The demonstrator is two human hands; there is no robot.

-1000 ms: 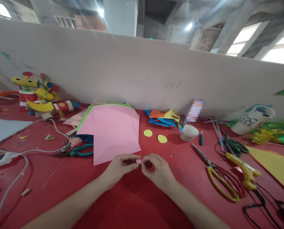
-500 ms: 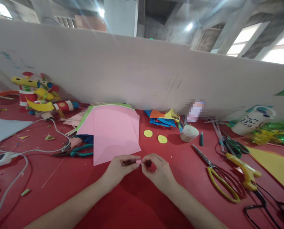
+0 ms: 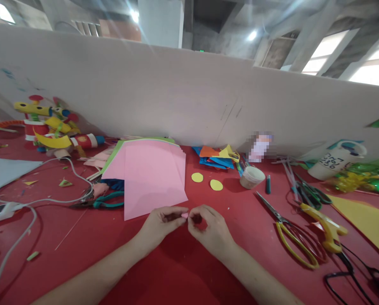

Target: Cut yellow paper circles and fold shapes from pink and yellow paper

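Between my two hands, just above the red table [image 3: 173, 271], is a small pink piece [image 3: 185, 215], probably paper or foam; its exact shape is too small to make out. My left hand [image 3: 160, 222] pinches it between thumb and fingers. From the other side my right hand [image 3: 208, 224] meets it, thumb and fingertips pressed together at its edge. Behind my left hand lies a stack of pink sheets [image 3: 154, 178]. Two yellow discs [image 3: 197, 177] rest flat on the table beyond my hands.
To the right lie yellow-handled scissors [image 3: 294, 241], a yellow glue gun [image 3: 326, 228] with its cord, and a small tub [image 3: 252, 177]. Teal-handled pliers [image 3: 108, 200] and a white cable [image 3: 33, 216] lie left. Paper-cup figures [image 3: 37, 127] stand at the back left, before a white partition [image 3: 176, 93].
Almost nothing differs. My right hand has shifted very slightly left, and the pink piece stays between my fingertips.
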